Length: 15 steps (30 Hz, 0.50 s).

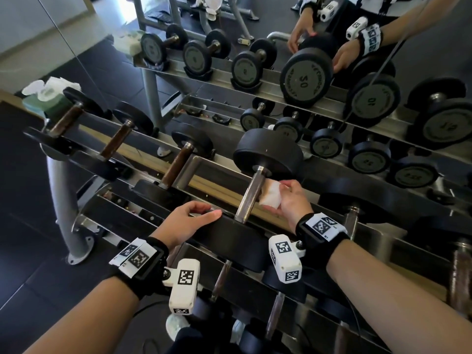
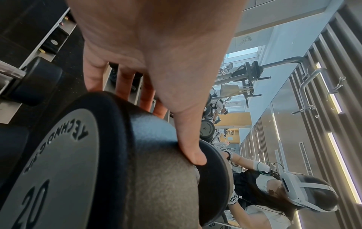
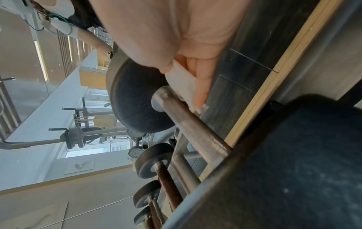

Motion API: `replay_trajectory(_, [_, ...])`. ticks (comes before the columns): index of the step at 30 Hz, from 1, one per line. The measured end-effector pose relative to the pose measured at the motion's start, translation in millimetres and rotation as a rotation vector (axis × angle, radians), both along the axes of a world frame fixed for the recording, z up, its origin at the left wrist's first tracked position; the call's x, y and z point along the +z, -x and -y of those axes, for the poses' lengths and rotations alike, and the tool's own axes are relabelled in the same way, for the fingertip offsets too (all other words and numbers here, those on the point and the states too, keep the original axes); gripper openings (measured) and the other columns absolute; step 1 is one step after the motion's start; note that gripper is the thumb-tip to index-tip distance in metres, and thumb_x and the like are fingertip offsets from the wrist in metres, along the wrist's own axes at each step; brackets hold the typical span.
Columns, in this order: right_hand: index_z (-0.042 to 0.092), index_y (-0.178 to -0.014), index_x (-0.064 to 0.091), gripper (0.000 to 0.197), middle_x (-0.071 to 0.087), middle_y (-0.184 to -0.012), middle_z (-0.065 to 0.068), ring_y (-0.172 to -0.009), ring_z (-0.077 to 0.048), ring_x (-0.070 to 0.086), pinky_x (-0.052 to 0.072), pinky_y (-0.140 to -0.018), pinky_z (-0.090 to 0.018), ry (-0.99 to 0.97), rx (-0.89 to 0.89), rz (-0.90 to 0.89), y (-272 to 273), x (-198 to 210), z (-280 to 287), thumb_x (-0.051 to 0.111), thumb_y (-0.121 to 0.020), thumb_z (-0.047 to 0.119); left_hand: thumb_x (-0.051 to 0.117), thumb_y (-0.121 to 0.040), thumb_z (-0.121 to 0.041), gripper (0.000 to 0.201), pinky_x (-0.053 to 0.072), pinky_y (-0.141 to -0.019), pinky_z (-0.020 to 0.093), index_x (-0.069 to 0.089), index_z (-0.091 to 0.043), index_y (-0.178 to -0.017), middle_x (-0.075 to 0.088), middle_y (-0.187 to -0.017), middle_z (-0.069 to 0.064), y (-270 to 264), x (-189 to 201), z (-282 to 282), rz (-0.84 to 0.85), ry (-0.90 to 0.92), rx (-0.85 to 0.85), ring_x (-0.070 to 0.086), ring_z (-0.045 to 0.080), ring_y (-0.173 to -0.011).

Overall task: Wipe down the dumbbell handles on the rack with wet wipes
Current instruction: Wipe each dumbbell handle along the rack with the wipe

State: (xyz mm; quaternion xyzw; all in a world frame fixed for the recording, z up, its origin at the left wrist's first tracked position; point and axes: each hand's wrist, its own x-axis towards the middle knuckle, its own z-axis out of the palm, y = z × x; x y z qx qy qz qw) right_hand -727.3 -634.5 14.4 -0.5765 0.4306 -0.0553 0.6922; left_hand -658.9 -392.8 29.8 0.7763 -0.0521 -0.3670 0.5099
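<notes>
A large black dumbbell marked 20 lies on the rack's top tier, with its knurled steel handle (image 1: pixel 251 195) (image 3: pixel 197 125) bare between the two heads. My right hand (image 1: pixel 286 198) (image 3: pixel 182 65) pinches a folded white wet wipe (image 1: pixel 272 196) (image 3: pixel 183 83). It presses the wipe against the right side of the handle, near the far head (image 1: pixel 268 154). My left hand (image 1: pixel 191 217) (image 2: pixel 156 62) rests on top of the near head (image 1: pixel 229 238) (image 2: pixel 78 155). Its thumb lies along the rubber and its fingers reach over the far edge.
A green pack of wet wipes (image 1: pixel 48 98) sits at the rack's left end. Smaller dumbbells with brown handles (image 1: pixel 176 167) (image 1: pixel 116 141) lie to the left, and another dumbbell (image 1: pixel 352 218) to the right. More handles (image 1: pixel 275 310) fill the lower tier. A mirror (image 1: pixel 306 72) stands behind the rack.
</notes>
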Motion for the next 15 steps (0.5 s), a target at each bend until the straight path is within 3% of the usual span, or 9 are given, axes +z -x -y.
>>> replay_trajectory(4, [0.023, -0.1, 0.048, 0.006, 0.051, -0.127, -0.019, -0.113, -0.038, 0.056, 0.055, -0.087, -0.057, 0.009, 0.038, -0.023, -7.6, -5.6, -4.7, 0.047, -0.102, 0.017, 0.075, -0.061, -0.058, 0.062, 0.058, -0.087, 0.036, 0.067, -0.024, -0.112, 0.071, -0.11, -0.001, -0.8, -1.3, -0.9, -0.004, 0.002, 0.0, 0.071, 0.016, -0.096])
replay_trajectory(6, [0.023, -0.11, 0.048, 0.012, 0.052, -0.128, -0.018, -0.115, -0.037, 0.056, 0.054, -0.091, -0.056, 0.037, 0.09, -0.02, -9.0, -6.8, -8.1, 0.047, -0.102, 0.015, 0.075, -0.06, -0.06, 0.063, 0.057, -0.091, 0.039, 0.067, -0.025, -0.112, 0.071, -0.11, -0.002, -1.7, -2.7, -1.3, -0.006, -0.006, -0.004, 0.07, 0.017, -0.097])
replay_trajectory(11, [0.017, -0.113, 0.065, 0.019, 0.062, -0.122, -0.016, -0.116, -0.036, 0.059, 0.049, -0.101, -0.053, 0.152, 0.138, 0.038, -5.5, -5.4, -2.0, 0.052, -0.1, 0.012, 0.074, -0.055, -0.066, 0.067, 0.058, -0.089, 0.036, 0.067, -0.029, -0.11, 0.071, -0.109, -0.005, -2.2, -4.7, -1.9, 0.001, -0.009, -0.005, 0.071, 0.013, -0.094])
replay_trajectory(15, [0.025, -0.111, 0.072, 0.027, 0.067, -0.12, -0.01, -0.114, -0.029, 0.063, 0.05, -0.101, -0.048, 0.126, 0.301, 0.08, 12.3, -8.9, -10.8, 0.056, -0.097, 0.008, 0.075, -0.058, -0.062, 0.066, 0.058, -0.088, 0.036, 0.066, -0.027, -0.113, 0.071, -0.109, -0.003, -2.7, -4.0, -2.4, -0.006, -0.002, -0.012, 0.071, 0.014, -0.094])
